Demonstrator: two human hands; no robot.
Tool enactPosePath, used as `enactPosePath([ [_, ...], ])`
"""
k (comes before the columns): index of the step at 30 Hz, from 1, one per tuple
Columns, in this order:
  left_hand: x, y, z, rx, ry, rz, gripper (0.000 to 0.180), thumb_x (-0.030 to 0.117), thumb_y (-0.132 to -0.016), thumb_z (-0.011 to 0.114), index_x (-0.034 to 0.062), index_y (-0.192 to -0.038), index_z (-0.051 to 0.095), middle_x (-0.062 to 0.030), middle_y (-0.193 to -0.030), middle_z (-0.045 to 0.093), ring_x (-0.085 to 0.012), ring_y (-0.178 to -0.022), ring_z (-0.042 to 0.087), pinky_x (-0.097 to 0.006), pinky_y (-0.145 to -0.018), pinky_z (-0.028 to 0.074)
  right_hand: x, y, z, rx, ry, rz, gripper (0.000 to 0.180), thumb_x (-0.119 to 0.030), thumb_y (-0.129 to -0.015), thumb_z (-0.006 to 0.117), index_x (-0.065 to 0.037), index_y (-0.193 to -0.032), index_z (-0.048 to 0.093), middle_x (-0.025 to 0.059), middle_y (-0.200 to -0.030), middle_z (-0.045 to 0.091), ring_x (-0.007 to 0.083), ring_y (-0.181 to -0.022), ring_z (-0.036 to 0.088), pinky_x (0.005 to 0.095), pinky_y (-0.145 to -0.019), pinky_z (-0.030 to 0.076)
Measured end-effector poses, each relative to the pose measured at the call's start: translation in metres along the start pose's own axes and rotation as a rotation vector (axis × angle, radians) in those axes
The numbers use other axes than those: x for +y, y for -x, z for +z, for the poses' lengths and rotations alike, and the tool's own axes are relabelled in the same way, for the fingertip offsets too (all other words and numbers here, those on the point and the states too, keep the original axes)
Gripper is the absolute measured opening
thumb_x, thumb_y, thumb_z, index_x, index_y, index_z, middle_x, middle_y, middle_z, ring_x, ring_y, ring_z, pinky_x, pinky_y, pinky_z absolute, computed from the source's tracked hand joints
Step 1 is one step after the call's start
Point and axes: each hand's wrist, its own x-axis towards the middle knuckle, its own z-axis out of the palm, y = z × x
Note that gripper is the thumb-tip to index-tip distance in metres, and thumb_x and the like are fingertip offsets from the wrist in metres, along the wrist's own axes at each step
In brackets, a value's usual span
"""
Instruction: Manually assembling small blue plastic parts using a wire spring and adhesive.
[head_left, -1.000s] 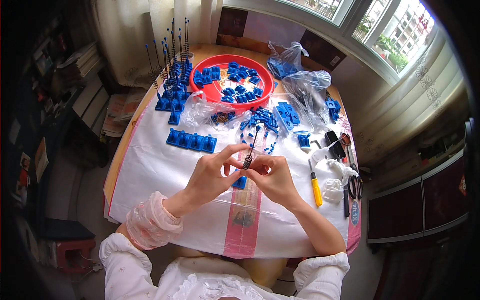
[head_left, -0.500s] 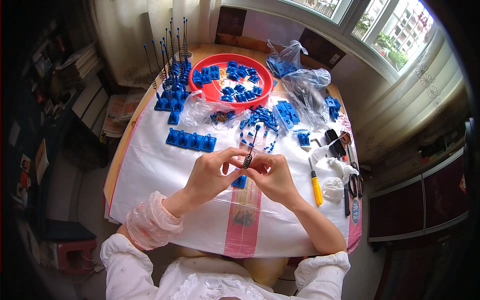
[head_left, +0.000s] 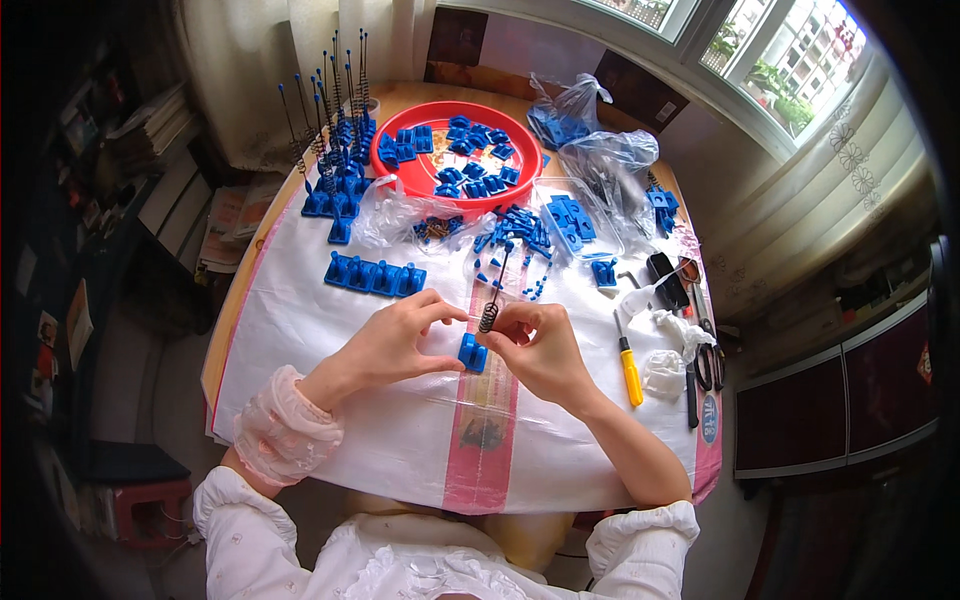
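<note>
My right hand (head_left: 543, 345) pinches a black coil spring (head_left: 488, 318) with a thin straight upper end and a blue tip, holding it upright over the table. Just below the spring, a small blue plastic base (head_left: 473, 353) sits on the white cloth. My left hand (head_left: 398, 338) is open beside that base, thumb and fingers apart and nothing held; whether its thumb tip touches the base I cannot tell. Farther left lies a row of joined blue bases (head_left: 375, 277). Ahead of my hands are small loose blue parts (head_left: 520, 232).
Blue bases with upright springs (head_left: 340, 190) stand at the far left. A red basin (head_left: 412, 182) holds more blue pieces. Plastic bags (head_left: 615, 150) and a clear box (head_left: 608, 240) lie far right. Nearer are a yellow-handled screwdriver (head_left: 631, 378), scissors (head_left: 708, 370) and crumpled tissue (head_left: 664, 373).
My left hand has let go of the spring and moved left, its fingers spreading. My right hand keeps the spring, now slightly left and lower, over the blue base.
</note>
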Motion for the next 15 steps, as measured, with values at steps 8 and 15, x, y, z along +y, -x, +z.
enactPosePath([
  [8,-0.001,0.0,0.015,-0.041,-0.033,-0.134,0.046,0.038,-0.079,0.089,0.0167,-0.116,0.076,-0.0055,-0.102,0.066,-0.024,-0.093,0.068,-0.037,-0.082,0.055,-0.004,0.001,0.0,0.012,0.011,-0.005,0.016,-0.007,-0.085,0.081,0.002,-0.076,0.071,0.0009,-0.065,0.062,0.0059,-0.062,0.048,0.0262,-0.057,0.038],
  [15,-0.004,0.002,0.018,-0.003,-0.03,-0.139,0.044,0.035,-0.078,0.09,0.0194,-0.117,0.078,-0.0055,-0.098,0.066,-0.0233,-0.091,0.068,-0.037,-0.08,0.055,-0.006,0.0,0.0,0.009,0.008,0.003,0.016,-0.006,-0.084,0.08,0.003,-0.076,0.07,0.0015,-0.065,0.061,0.0064,-0.063,0.047,0.0267,-0.057,0.038],
])
